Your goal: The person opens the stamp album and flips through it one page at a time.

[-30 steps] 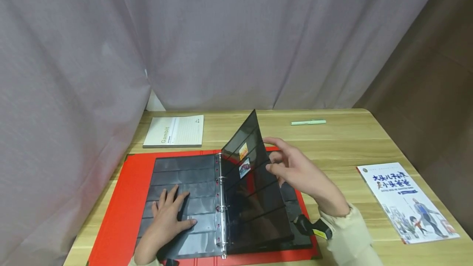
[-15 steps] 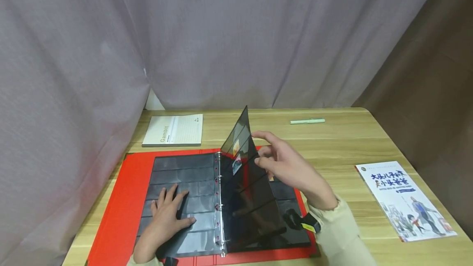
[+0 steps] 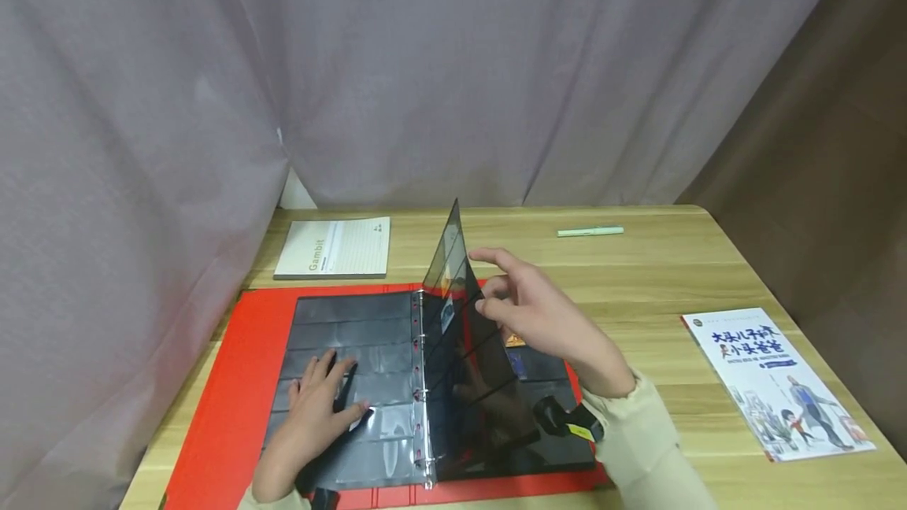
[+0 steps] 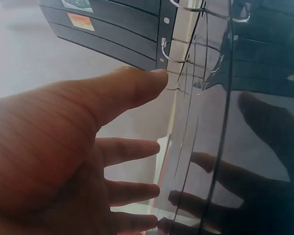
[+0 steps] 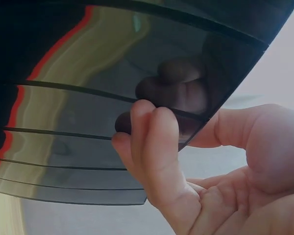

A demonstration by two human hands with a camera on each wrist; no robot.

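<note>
A red ring-binder stamp album [image 3: 205,408] lies open on the table, its metal rings [image 3: 427,415] along the middle. My left hand [image 3: 312,408] rests with spread fingers on the black pocket page [image 3: 354,313] at the left; the left wrist view shows its fingers [image 4: 132,149] straight and mirrored in the glossy page. My right hand [image 3: 542,313] pinches the outer edge of a raised black page [image 3: 460,384], which stands nearly upright from the rings. In the right wrist view, fingers [image 5: 161,142] lie on the page's near face and the thumb passes behind its edge. A stamp [image 3: 447,313] shows in it.
More stamps, orange [image 3: 515,340] and blue [image 3: 517,365], sit in the page beneath at the right. A notebook [image 3: 333,249] lies behind the album, a pale green pen [image 3: 590,231] at the back, and an illustrated book [image 3: 779,384] on the right. A grey curtain [image 3: 425,77] hangs behind the table.
My right hand has moved left, swinging the page from a slant to nearly upright. Stamps on the page beneath have come into view. My left hand has barely shifted.
</note>
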